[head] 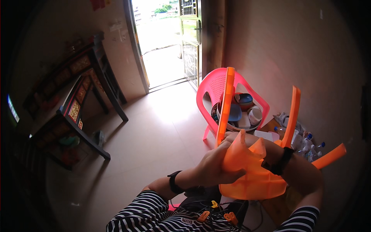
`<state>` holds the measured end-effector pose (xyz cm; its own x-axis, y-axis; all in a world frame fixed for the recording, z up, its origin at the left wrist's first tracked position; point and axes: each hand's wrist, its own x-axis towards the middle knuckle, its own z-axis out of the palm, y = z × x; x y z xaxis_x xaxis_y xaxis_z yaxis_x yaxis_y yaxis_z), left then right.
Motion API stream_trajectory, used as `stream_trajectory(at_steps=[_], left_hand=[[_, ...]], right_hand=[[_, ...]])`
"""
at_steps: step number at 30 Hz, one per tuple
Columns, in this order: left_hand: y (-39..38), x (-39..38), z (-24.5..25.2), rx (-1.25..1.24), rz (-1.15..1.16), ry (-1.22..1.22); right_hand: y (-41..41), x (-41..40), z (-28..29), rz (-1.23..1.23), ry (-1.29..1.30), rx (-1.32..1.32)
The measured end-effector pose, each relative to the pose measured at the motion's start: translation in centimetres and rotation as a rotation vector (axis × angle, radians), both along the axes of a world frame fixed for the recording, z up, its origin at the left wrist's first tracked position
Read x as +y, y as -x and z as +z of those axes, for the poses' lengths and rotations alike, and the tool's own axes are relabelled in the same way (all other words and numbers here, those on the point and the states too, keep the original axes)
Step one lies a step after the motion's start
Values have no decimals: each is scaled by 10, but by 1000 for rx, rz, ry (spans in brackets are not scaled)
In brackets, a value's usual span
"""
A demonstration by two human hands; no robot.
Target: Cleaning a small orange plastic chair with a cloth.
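Observation:
An orange plastic stool is held tilted in front of me, underside and legs turned up. One leg rises on the left, and two more point up and right. The nearest leg is a short stub with a jagged, broken-looking top. My left hand grips this stub from the left, thumb across its near side. Behind the stub my right hand reaches over to the base of the left leg; its fingers are partly hidden, so its hold is unclear. Both wrists wear black bands.
A pink plastic armchair ahead carries a basin of bowls and cups. Several plastic bottles stand by the right wall. A dark carved wooden table is on the left. Cables with orange clips lie at my lap.

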<state>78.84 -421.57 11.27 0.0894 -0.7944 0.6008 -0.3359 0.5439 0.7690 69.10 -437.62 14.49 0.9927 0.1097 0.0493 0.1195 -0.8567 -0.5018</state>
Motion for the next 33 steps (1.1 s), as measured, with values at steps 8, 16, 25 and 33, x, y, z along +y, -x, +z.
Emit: stream_trajectory(at_steps=[8, 16, 25, 33], left_hand=[[3, 1, 5, -226, -14, 186], [0, 3, -4, -245, -7, 137], [-4, -12, 0, 209, -87, -61], [-1, -18, 16, 291, -168, -52]], right_hand=[[23, 32, 11, -128, -160, 222], [39, 42, 30, -81, -455, 117], [29, 26, -9, -202, -477, 134], [71, 39, 80, -716, -1049, -331]])
